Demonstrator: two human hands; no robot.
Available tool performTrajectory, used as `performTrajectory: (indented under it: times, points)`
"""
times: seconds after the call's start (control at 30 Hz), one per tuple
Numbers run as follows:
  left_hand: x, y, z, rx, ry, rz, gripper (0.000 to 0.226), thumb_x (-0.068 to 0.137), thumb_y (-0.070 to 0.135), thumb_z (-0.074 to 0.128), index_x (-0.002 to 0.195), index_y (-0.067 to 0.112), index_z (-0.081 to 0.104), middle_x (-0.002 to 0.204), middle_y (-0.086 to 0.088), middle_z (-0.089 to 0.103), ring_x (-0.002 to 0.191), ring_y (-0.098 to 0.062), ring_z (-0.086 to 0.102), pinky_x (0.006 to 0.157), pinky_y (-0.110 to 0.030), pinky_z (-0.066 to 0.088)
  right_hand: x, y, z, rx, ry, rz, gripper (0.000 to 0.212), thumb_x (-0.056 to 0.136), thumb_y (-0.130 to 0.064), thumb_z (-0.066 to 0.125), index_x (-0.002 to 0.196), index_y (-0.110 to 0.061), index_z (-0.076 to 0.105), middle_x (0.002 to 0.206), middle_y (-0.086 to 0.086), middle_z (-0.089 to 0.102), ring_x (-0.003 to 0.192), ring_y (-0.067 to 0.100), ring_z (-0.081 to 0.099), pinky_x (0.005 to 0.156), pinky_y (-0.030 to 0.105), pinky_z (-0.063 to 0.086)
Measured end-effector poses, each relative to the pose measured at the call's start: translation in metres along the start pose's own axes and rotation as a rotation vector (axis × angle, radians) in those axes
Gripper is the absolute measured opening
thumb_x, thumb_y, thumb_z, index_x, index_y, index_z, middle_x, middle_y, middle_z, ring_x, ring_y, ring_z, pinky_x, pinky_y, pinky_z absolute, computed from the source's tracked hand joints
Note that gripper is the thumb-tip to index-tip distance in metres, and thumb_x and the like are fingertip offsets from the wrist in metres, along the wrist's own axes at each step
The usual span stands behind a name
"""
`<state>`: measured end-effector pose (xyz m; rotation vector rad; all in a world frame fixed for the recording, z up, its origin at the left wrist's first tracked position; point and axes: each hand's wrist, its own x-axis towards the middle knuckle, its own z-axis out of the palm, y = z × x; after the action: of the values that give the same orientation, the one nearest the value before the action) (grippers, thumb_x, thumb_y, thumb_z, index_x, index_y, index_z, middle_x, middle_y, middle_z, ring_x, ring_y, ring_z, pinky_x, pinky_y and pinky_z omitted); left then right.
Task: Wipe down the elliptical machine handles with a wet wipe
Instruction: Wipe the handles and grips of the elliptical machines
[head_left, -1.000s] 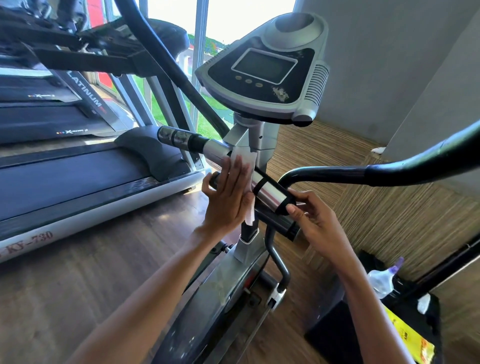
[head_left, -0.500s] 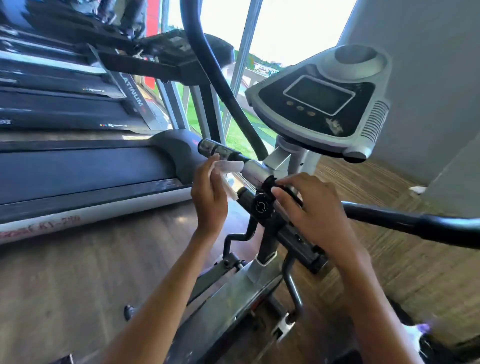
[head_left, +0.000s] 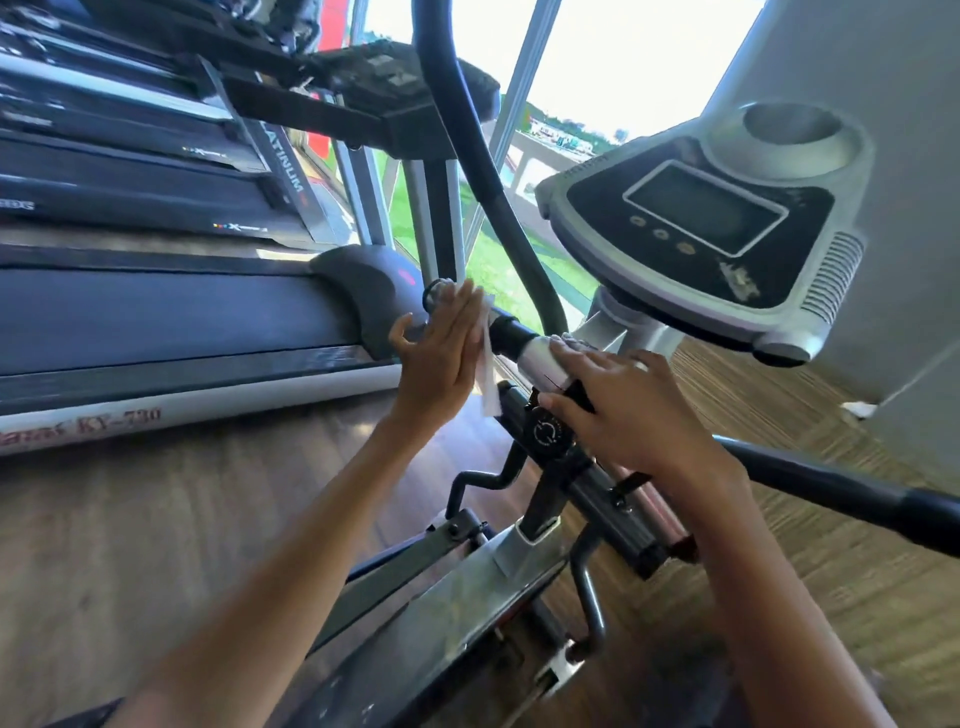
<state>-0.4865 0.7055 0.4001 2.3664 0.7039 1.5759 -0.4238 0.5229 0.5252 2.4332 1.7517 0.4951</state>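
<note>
Wooden floor (head_left: 156, 519) covers the gym room, and a long treadmill (head_left: 156, 322) stands at the left side, in front of a bright window (head_left: 597, 62) with green grass behind it. At the right side there is a grey wall (head_left: 909, 156).

In the middle stands the elliptical machine, with its grey and black console (head_left: 701, 223) tilted toward the person. Under the console a short fixed handlebar (head_left: 514, 335) goes out to the left, with a black grip and a silver part.

The left hand (head_left: 441, 358) is flat. Its fingers are straight and close together, the thumb stands apart, and the palm side presses against the outer end of this handlebar. The wet wipe (head_left: 489, 384) is between the fingers and the grip. A white strip of it hangs down below the hand, just beside the black part.

The right hand (head_left: 634, 415) lies on the silver part of the same handlebar, near the centre post. Its fingers bend over the top and the thumb is on the near side, so it holds the bar. Just under this hand there is a round black knob (head_left: 548, 434).

One black swing arm (head_left: 467, 156) rises behind the left hand, and another one (head_left: 831, 483) goes to the right below the right forearm.
</note>
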Motion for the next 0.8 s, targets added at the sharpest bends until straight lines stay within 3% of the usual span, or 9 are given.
performTrajectory:
  times: [0.13, 0.27, 0.37, 0.53, 0.67, 0.8]
  points:
    - [0.000, -0.020, -0.001, 0.107, -0.100, 0.214, 0.047, 0.103, 0.025, 0.019, 0.148, 0.021, 0.033, 0.155, 0.003, 0.031, 0.144, -0.010, 0.024, 0.098, -0.047, 0.020, 0.000, 0.001, 0.001, 0.001, 0.002, -0.004, 0.059, 0.095, -0.053, 0.036, 0.148, -0.028, 0.025, 0.154, -0.008, 0.028, 0.139, 0.014, 0.033, 0.109, 0.043, 0.023]
    - [0.002, -0.027, -0.005, 0.091, -0.067, 0.097, 0.048, 0.103, 0.028, 0.016, 0.149, 0.021, 0.030, 0.155, 0.003, 0.032, 0.143, -0.011, 0.026, 0.101, -0.045, 0.016, 0.000, 0.000, 0.001, -0.013, 0.025, 0.001, 0.055, 0.096, -0.046, 0.039, 0.147, -0.028, 0.029, 0.153, -0.008, 0.031, 0.136, 0.014, 0.038, 0.106, 0.042, 0.030]
    - [-0.008, -0.016, -0.001, 0.084, -0.012, 0.187, 0.045, 0.103, 0.026, 0.023, 0.145, 0.022, 0.039, 0.153, 0.005, 0.036, 0.140, -0.003, 0.030, 0.101, -0.034, 0.012, 0.001, -0.002, 0.001, -0.026, 0.069, 0.003, 0.052, 0.096, -0.043, 0.041, 0.145, -0.028, 0.032, 0.151, -0.009, 0.035, 0.134, 0.013, 0.041, 0.104, 0.040, 0.033]
    - [0.005, 0.001, 0.008, -0.256, 0.179, -0.159, 0.032, 0.102, 0.029, 0.037, 0.125, 0.031, 0.059, 0.134, 0.014, 0.057, 0.131, -0.002, 0.045, 0.097, -0.040, 0.021, 0.001, -0.002, 0.007, -0.007, 0.083, 0.018, 0.051, 0.097, -0.041, 0.041, 0.146, -0.028, 0.032, 0.151, -0.010, 0.034, 0.136, 0.010, 0.038, 0.102, 0.034, 0.030]
    - [0.002, 0.012, 0.018, -0.123, 0.239, 0.038, 0.031, 0.102, 0.025, 0.036, 0.123, 0.032, 0.058, 0.133, 0.013, 0.058, 0.135, -0.005, 0.041, 0.093, -0.035, 0.019, 0.000, 0.000, 0.009, 0.003, 0.098, 0.015, 0.051, 0.097, -0.041, 0.040, 0.146, -0.030, 0.031, 0.151, -0.011, 0.034, 0.135, 0.009, 0.038, 0.102, 0.035, 0.030]
    - [0.019, 0.001, 0.015, -0.210, 0.227, -0.122, 0.032, 0.101, 0.024, 0.034, 0.118, 0.031, 0.059, 0.128, 0.012, 0.061, 0.135, -0.004, 0.038, 0.093, -0.045, 0.025, -0.003, -0.005, 0.010, -0.008, 0.089, 0.029, 0.051, 0.100, -0.039, 0.036, 0.148, -0.029, 0.025, 0.154, -0.012, 0.029, 0.134, 0.015, 0.040, 0.100, 0.036, 0.038]
